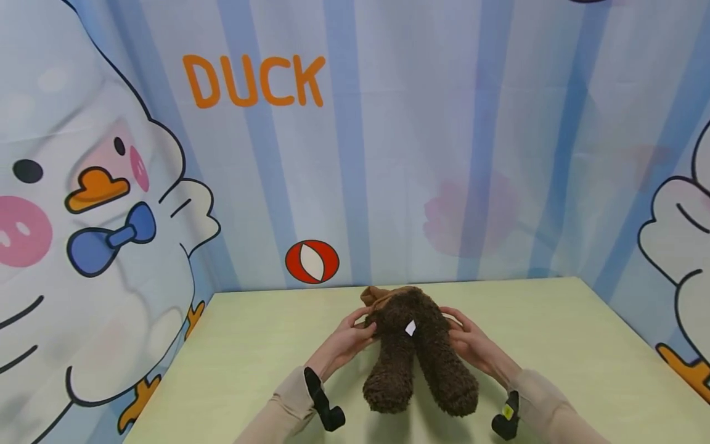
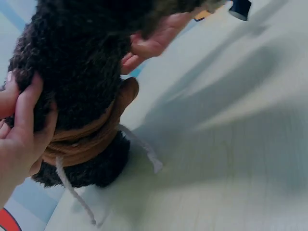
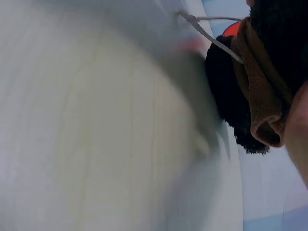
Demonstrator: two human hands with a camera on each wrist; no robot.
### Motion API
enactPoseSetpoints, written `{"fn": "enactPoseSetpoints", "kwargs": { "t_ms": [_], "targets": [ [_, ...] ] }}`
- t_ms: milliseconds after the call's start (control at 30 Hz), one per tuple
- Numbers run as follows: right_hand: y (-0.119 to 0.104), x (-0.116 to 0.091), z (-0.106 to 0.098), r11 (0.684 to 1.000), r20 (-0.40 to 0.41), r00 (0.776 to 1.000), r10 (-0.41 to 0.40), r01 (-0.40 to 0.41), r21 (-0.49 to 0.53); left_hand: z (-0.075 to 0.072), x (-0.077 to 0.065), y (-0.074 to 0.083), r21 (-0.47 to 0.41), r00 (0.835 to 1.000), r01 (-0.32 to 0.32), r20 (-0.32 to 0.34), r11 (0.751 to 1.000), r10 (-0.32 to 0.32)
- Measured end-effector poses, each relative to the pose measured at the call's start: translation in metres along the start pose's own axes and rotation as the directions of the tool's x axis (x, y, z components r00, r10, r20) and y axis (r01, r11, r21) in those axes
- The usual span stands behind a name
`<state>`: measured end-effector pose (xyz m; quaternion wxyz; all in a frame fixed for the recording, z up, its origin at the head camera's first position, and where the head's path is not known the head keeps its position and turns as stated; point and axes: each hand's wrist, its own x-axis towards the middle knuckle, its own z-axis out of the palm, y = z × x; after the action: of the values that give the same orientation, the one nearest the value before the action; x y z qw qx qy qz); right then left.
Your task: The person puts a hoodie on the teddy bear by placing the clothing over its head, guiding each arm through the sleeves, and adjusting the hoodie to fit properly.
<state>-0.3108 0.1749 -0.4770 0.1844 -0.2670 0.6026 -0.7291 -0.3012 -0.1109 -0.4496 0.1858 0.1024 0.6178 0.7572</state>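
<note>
A dark brown plush toy [image 1: 396, 345] hangs between the two hands, its two thick legs pointing toward the viewer and a small white tag [image 1: 410, 327] on its fur. Bunched around its other end is a brown cloth garment [image 2: 82, 139] with pale drawstrings [image 2: 142, 147] dangling. The left hand [image 1: 346, 342] grips the toy's left side, its fingers curled into the fur. At the opposite side the right hand [image 1: 474, 342] holds the toy; in the right wrist view only part of this hand [image 3: 298, 130] shows. The toy's head cannot be made out.
A pale yellow table [image 1: 249, 345] lies under the toy, with shadows on it. Behind and at both sides hangs a printed cloth backdrop [image 1: 405, 154] with cartoon ducks. Black straps [image 1: 322, 401] are worn on both wrists.
</note>
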Motion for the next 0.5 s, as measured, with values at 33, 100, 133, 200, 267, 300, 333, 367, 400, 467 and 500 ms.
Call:
{"fn": "enactPoseSetpoints", "kwargs": {
  "t_ms": [33,100,133,200,267,300,333,367,400,467,500],
  "targets": [
    [-0.001,0.000,0.002,1.000,-0.039,0.999,0.009,-0.009,-0.009,0.000,0.000,0.001,-0.005,1.000,0.004,0.006,1.000,-0.004],
    [-0.004,0.003,0.006,0.999,-0.120,0.992,0.033,-0.037,-0.031,0.000,0.001,0.002,0.002,1.000,0.004,0.012,1.000,-0.004],
    [-0.005,0.004,0.008,0.998,-0.156,0.987,0.048,-0.055,-0.036,0.001,0.001,0.002,0.010,1.000,-0.001,0.012,1.000,0.001],
    [-0.008,0.007,0.010,0.993,-0.228,0.969,0.092,-0.105,-0.047,0.002,0.002,0.003,0.015,1.000,-0.008,-0.005,1.000,0.009],
    [-0.010,0.008,0.012,0.986,-0.260,0.956,0.132,-0.154,-0.067,0.003,0.002,0.003,0.051,0.999,-0.019,-0.037,0.998,0.021],
    [-0.010,0.009,0.012,0.982,-0.271,0.953,0.139,-0.168,-0.087,0.004,0.003,0.003,0.076,0.998,-0.027,-0.057,0.997,0.031],
    [-0.011,0.010,0.013,0.975,-0.283,0.949,0.139,-0.181,-0.130,0.005,0.003,0.003,0.097,0.996,-0.032,-0.076,0.995,0.039],
    [-0.012,0.011,0.013,0.965,-0.302,0.944,0.136,-0.195,-0.176,0.006,0.003,0.003,0.119,0.994,-0.035,-0.097,0.992,0.047],
    [-0.013,0.011,0.014,0.954,-0.309,0.943,0.122,-0.197,-0.224,0.006,0.003,0.003,0.142,0.992,-0.039,-0.116,0.989,0.055],
    [-0.014,0.013,0.017,0.928,-0.342,0.934,0.098,-0.210,-0.308,0.007,0.002,0.004,0.189,0.986,-0.050,-0.147,0.981,0.079],
    [-0.014,0.014,0.019,0.917,-0.356,0.931,0.079,-0.208,-0.340,0.008,0.002,0.004,0.205,0.982,-0.056,-0.165,0.977,0.091]
  ]
}}
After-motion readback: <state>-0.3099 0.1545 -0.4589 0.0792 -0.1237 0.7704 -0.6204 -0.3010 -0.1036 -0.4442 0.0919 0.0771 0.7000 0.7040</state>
